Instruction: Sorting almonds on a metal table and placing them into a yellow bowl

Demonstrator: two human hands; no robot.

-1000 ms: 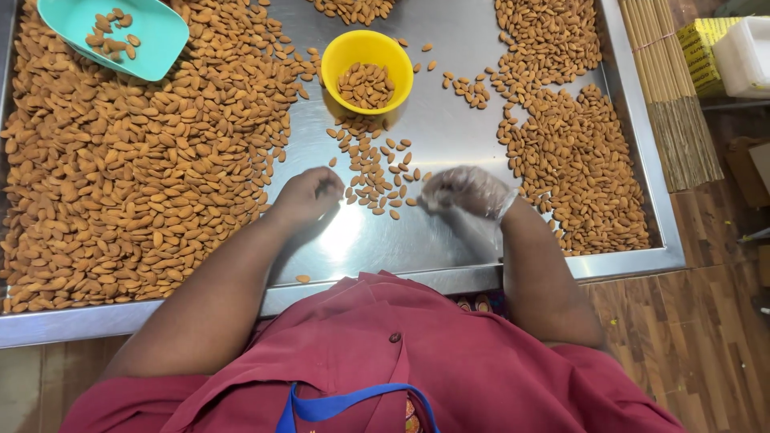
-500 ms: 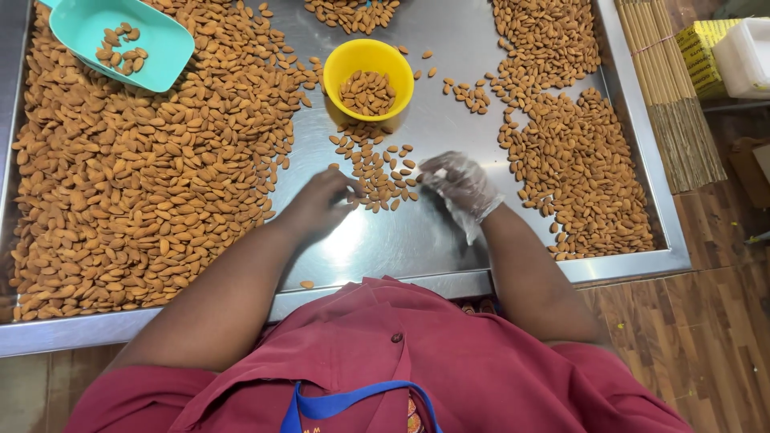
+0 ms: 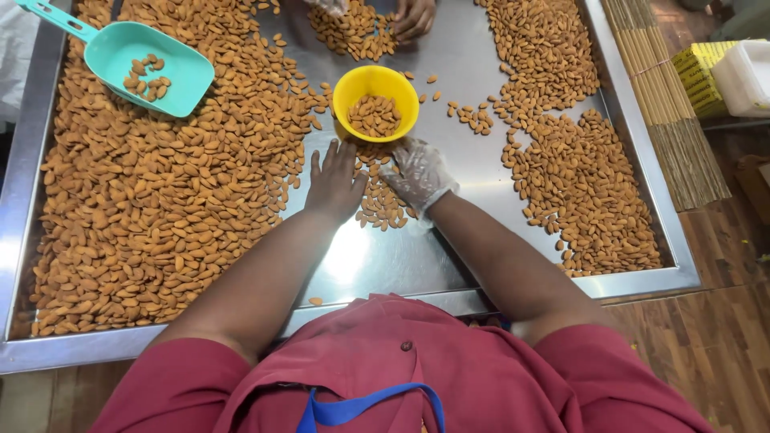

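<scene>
A small patch of almonds (image 3: 377,200) near the steel tray's (image 3: 385,265) middle is being pressed under the left hand (image 3: 335,183), spread flat, and the gloved right hand (image 3: 419,172), fingers open; nothing seems pinched, though the glove blurs this. Light, hard, smooth kernels are best raked, below the yellow bowl (image 3: 375,103).

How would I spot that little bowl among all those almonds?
Start with the steel tray heaped with almonds. Near its middle, just beyond the person's left hand and gloved right hand, sits the bowl. It is round, bright yellow and partly filled with almonds, unlike the teal scoop with its long handle at the far left.
</scene>
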